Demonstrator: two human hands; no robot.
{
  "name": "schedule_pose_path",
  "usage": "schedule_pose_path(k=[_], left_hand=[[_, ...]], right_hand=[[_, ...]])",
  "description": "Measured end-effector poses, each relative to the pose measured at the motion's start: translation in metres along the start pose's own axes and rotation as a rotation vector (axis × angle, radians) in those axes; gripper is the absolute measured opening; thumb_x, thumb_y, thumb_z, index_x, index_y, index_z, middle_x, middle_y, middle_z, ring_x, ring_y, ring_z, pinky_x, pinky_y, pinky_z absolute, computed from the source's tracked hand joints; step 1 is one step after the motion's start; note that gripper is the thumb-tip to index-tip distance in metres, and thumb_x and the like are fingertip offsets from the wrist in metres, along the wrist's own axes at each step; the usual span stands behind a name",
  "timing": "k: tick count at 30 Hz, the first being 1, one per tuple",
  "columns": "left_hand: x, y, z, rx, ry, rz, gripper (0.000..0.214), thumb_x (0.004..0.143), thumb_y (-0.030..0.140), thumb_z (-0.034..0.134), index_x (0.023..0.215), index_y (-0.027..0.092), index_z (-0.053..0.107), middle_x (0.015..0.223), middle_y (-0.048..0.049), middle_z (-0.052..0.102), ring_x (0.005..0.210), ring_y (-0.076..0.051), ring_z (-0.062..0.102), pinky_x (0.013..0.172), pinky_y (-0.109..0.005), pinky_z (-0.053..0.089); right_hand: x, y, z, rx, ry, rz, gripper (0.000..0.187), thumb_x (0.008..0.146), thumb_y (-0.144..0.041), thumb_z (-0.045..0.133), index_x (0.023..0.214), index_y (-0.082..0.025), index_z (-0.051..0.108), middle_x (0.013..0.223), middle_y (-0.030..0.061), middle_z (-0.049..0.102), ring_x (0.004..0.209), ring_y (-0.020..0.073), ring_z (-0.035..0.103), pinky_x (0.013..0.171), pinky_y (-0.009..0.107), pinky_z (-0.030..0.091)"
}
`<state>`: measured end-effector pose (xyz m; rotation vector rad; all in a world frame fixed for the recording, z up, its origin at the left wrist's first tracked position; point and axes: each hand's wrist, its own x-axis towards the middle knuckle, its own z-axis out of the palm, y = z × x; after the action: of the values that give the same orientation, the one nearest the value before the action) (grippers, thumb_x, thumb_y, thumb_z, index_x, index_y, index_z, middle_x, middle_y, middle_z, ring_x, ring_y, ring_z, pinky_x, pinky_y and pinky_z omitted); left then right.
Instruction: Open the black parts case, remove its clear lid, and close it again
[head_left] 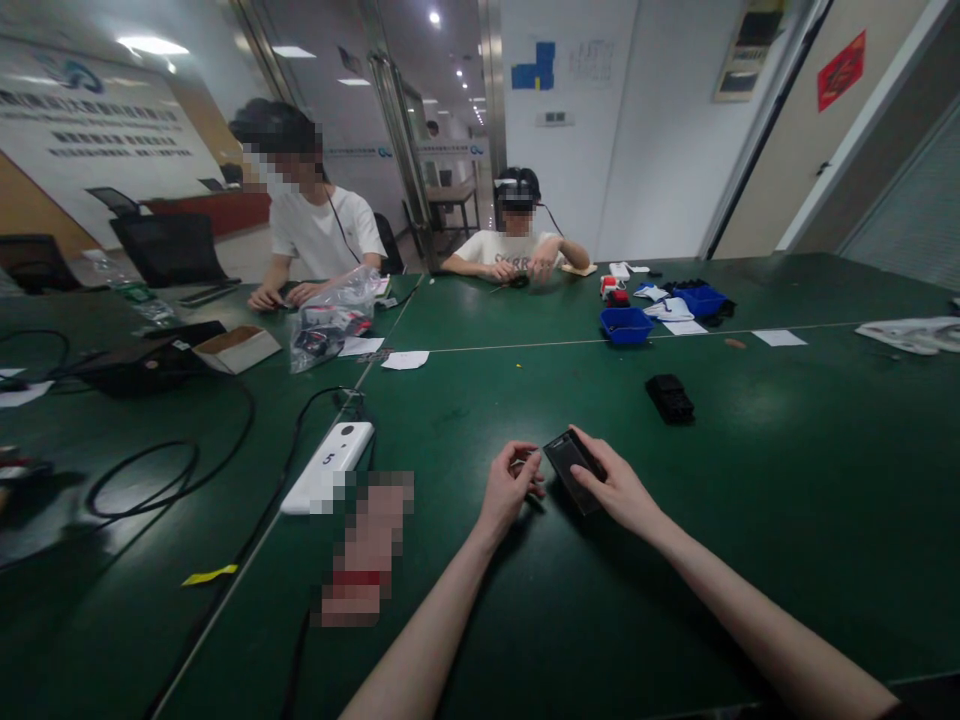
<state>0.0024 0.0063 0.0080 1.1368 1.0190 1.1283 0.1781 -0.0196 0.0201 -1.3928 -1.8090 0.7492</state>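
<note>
Black plate [571, 468], a thin, flat, glossy rectangle, is tilted just above the green bench [750, 560], around the middle of its near half, well short of the near edge. On the bench's far edge two other people sit, one in a white shirt [319, 235] toward the far left and one [517, 250] near the far middle, each with their own hands on small work. A clear plastic bag [330, 320] of parts and an open cardboard box [238, 348] lie toward the far left, and a white power strip [330, 465] with black cables [150, 470] lies left of the hands. Two blue bins [625, 325] stand toward the far right, and a small black block [670, 398] lies between them and the plate. The right hand [619, 490] grasps the plate along its right long edge, fingers on top. The left hand [512, 488] is curled at the plate's left end; whether it pinches anything I cannot tell. The plate looks light, stiff and smooth, likely slippery on its faces, so the long edges seem the surest place to hold it.
</note>
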Motion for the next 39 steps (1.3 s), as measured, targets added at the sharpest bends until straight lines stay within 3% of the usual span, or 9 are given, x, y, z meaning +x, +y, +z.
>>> schedule_pose_path(k=[5,9,13,18,24,28,34,39], left_hand=[[0.000,0.001,-0.001,0.007,-0.011,-0.021,0.034,0.071,0.042,0.061,0.086,0.014,0.053,0.076,-0.0005,0.050,0.057,-0.009,0.055,0.044,-0.021,0.050],[-0.001,0.000,-0.001,0.033,-0.027,-0.022,0.033,0.071,0.043,0.060,0.084,0.013,0.053,0.075,-0.0008,0.050,0.056,-0.008,0.054,0.043,-0.019,0.049],[-0.001,-0.001,-0.001,0.054,-0.047,-0.015,0.033,0.071,0.043,0.060,0.083,0.013,0.054,0.072,-0.0009,0.051,0.056,-0.009,0.054,0.043,-0.019,0.048],[0.000,-0.001,-0.001,0.077,-0.062,-0.023,0.033,0.071,0.043,0.059,0.081,0.012,0.057,0.070,-0.0010,0.052,0.054,-0.009,0.053,0.042,-0.019,0.046],[-0.001,0.001,-0.001,0.091,-0.061,-0.028,0.028,0.072,0.039,0.058,0.080,0.012,0.057,0.069,-0.0005,0.052,0.054,-0.009,0.053,0.042,-0.018,0.046],[-0.001,0.001,-0.001,0.096,-0.062,-0.025,0.026,0.071,0.037,0.059,0.079,0.012,0.058,0.068,0.0000,0.052,0.053,-0.008,0.053,0.041,-0.018,0.045],[0.000,-0.001,-0.001,0.113,-0.062,-0.018,0.025,0.071,0.036,0.059,0.077,0.013,0.057,0.065,0.0003,0.052,0.051,-0.008,0.052,0.040,-0.018,0.045],[0.000,-0.001,-0.002,0.124,-0.062,-0.019,0.025,0.071,0.037,0.058,0.077,0.013,0.057,0.064,0.0006,0.052,0.050,-0.008,0.052,0.040,-0.017,0.044]], right_hand=[[-0.016,0.018,-0.047,-0.639,0.248,-0.044,0.050,0.086,-0.030,0.040,0.136,-0.023,0.038,0.119,0.0149,0.047,0.107,0.0283,0.047,0.089,0.045,0.042],[-0.031,0.040,-0.077,-1.027,0.264,0.047,0.049,0.085,-0.020,0.036,0.134,-0.017,0.041,0.118,0.0199,0.048,0.095,0.0297,0.050,0.079,0.045,0.045],[-0.047,0.061,-0.094,-1.191,0.228,0.129,0.048,0.083,-0.014,0.035,0.130,-0.015,0.047,0.116,0.0210,0.050,0.093,0.0301,0.051,0.075,0.043,0.046],[-0.058,0.074,-0.102,-1.287,0.233,0.198,0.051,0.082,-0.010,0.033,0.130,-0.013,0.046,0.118,0.0228,0.049,0.097,0.0324,0.051,0.076,0.045,0.045],[-0.057,0.075,-0.096,-1.288,0.196,0.211,0.049,0.082,-0.011,0.033,0.130,-0.011,0.047,0.123,0.0234,0.046,0.100,0.0327,0.050,0.078,0.045,0.045],[-0.051,0.072,-0.092,-1.281,0.193,0.225,0.044,0.086,-0.020,0.034,0.127,-0.011,0.049,0.122,0.0237,0.047,0.101,0.0328,0.051,0.077,0.044,0.045],[-0.009,0.059,-0.105,-1.227,0.293,0.213,0.051,0.087,-0.036,0.038,0.126,-0.004,0.043,0.120,0.0266,0.049,0.105,0.0345,0.049,0.081,0.044,0.043],[0.045,0.064,-0.118,-1.079,0.230,0.385,0.058,0.087,-0.040,0.038,0.126,0.002,0.038,0.104,0.0252,0.059,0.092,0.0318,0.058,0.074,0.039,0.045]])
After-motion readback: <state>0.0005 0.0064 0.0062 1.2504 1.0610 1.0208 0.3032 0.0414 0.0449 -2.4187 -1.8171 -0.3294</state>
